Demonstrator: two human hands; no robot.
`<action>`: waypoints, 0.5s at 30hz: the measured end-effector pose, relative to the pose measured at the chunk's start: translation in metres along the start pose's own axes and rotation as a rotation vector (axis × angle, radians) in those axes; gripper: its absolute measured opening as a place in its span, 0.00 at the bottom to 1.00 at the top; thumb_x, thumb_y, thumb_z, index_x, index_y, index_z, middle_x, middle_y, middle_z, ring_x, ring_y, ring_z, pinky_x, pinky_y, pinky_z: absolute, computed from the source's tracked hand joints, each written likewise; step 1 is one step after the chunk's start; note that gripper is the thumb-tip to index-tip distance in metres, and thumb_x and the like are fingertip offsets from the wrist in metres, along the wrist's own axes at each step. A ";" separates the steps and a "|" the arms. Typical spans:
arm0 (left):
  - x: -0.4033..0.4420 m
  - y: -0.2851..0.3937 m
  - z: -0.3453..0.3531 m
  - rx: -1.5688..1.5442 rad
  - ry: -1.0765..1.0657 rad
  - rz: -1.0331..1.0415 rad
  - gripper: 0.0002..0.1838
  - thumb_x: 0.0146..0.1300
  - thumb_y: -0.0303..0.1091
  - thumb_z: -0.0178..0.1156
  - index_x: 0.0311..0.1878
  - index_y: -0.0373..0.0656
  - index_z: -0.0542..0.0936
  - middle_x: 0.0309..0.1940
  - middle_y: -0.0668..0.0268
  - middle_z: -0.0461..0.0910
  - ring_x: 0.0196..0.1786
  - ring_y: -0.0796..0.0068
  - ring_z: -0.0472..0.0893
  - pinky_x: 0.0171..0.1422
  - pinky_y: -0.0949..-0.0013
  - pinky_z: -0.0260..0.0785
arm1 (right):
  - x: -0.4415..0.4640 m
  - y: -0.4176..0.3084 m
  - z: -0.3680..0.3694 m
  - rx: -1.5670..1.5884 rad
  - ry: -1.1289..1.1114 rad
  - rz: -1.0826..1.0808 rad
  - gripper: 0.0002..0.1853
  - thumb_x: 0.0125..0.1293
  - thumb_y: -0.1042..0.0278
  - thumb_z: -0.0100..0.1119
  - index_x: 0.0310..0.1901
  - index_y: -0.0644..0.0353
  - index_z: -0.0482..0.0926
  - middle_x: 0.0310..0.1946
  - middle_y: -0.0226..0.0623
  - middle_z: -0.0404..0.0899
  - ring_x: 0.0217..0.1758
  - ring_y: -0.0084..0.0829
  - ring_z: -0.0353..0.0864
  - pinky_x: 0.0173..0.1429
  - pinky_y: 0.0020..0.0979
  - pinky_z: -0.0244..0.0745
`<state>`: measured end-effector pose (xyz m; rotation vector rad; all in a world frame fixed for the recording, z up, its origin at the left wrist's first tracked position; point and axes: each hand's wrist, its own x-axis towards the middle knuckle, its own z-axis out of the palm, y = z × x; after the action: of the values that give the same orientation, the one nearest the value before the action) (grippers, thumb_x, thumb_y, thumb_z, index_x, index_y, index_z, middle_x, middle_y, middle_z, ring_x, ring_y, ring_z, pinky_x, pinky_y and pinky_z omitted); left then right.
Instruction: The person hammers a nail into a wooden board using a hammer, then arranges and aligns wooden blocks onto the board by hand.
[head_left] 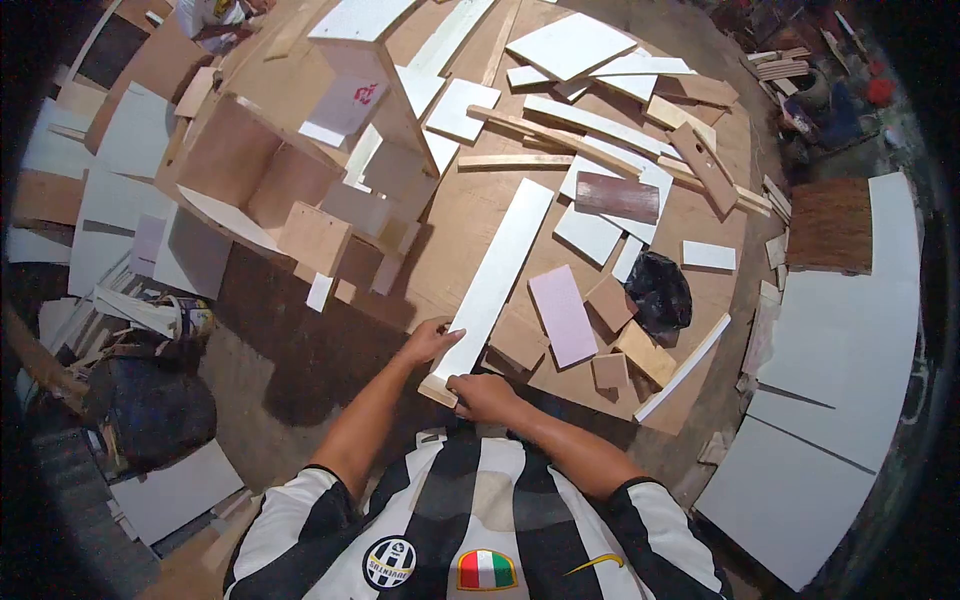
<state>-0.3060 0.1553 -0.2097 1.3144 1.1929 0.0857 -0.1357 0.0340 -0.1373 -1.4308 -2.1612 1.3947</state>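
A long, narrow white board (497, 262) lies on the worktable, its near end jutting past the table edge toward my body. My left hand (430, 342) grips its left edge, with a finger or thumb resting on the white face. Closer to me, my right hand (486, 397) is closed around the right edge at the near end, where a bare wood strip (437, 391) shows. The undersides of both hands' grip are hidden. Just right of the board sit a brown block (517, 340) and a pale pink panel (562, 316).
A partly built white and brown cabinet (285, 185) stands on the table's left. Wood offcuts, slats and a black plastic bag (660, 295) cover the right side of the worktable (590, 393). White panels (830, 330) lie beyond it. Another person (215, 20) is at the top left.
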 end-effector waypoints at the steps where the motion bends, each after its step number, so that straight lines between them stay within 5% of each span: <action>1: -0.001 0.002 0.002 0.103 0.045 0.027 0.28 0.68 0.46 0.69 0.61 0.33 0.80 0.48 0.56 0.87 0.45 0.66 0.86 0.54 0.61 0.77 | 0.001 0.004 0.008 -0.048 0.027 -0.010 0.18 0.61 0.59 0.67 0.51 0.53 0.78 0.39 0.43 0.85 0.41 0.49 0.87 0.43 0.49 0.82; 5: 0.008 -0.009 0.006 0.280 0.139 0.046 0.26 0.66 0.44 0.71 0.58 0.33 0.82 0.48 0.56 0.88 0.45 0.66 0.86 0.55 0.61 0.77 | 0.012 0.010 0.028 -0.155 0.073 -0.036 0.18 0.60 0.61 0.66 0.50 0.52 0.75 0.39 0.43 0.83 0.39 0.49 0.87 0.37 0.51 0.81; 8: 0.045 -0.066 0.003 -0.079 0.357 0.078 0.26 0.66 0.46 0.71 0.56 0.34 0.84 0.43 0.57 0.88 0.45 0.70 0.85 0.52 0.63 0.77 | 0.029 0.004 0.019 -0.115 0.170 -0.085 0.15 0.61 0.66 0.64 0.48 0.57 0.75 0.36 0.44 0.83 0.39 0.54 0.87 0.42 0.53 0.82; 11: 0.036 -0.038 -0.013 -0.042 0.380 0.131 0.22 0.64 0.45 0.72 0.52 0.35 0.86 0.35 0.60 0.86 0.39 0.74 0.82 0.47 0.67 0.75 | 0.040 0.021 0.016 -0.173 0.097 -0.109 0.16 0.63 0.67 0.61 0.53 0.55 0.75 0.37 0.47 0.82 0.41 0.54 0.87 0.44 0.54 0.82; 12: 0.040 -0.043 -0.018 0.046 0.337 0.133 0.22 0.66 0.45 0.71 0.52 0.35 0.86 0.36 0.62 0.87 0.39 0.76 0.81 0.47 0.67 0.74 | 0.044 0.033 0.013 -0.199 0.030 -0.048 0.22 0.66 0.66 0.58 0.62 0.52 0.75 0.46 0.52 0.83 0.50 0.56 0.85 0.53 0.56 0.80; 14: 0.047 -0.049 -0.019 0.011 0.281 0.116 0.22 0.66 0.45 0.71 0.53 0.34 0.85 0.37 0.62 0.87 0.39 0.77 0.81 0.46 0.66 0.74 | 0.037 0.074 0.026 -0.426 0.376 0.049 0.28 0.68 0.61 0.59 0.70 0.44 0.72 0.61 0.56 0.77 0.62 0.58 0.78 0.59 0.61 0.75; 15: 0.049 -0.051 -0.019 -0.024 0.226 0.096 0.23 0.67 0.46 0.70 0.53 0.34 0.85 0.38 0.62 0.87 0.39 0.77 0.81 0.46 0.66 0.74 | 0.031 0.079 0.016 -0.427 0.375 0.049 0.28 0.68 0.61 0.59 0.70 0.44 0.72 0.61 0.56 0.77 0.62 0.58 0.78 0.59 0.61 0.75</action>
<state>-0.3253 0.1826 -0.2751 1.3664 1.3136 0.3239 -0.1131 0.0563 -0.2174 -1.7269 -2.2547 0.6192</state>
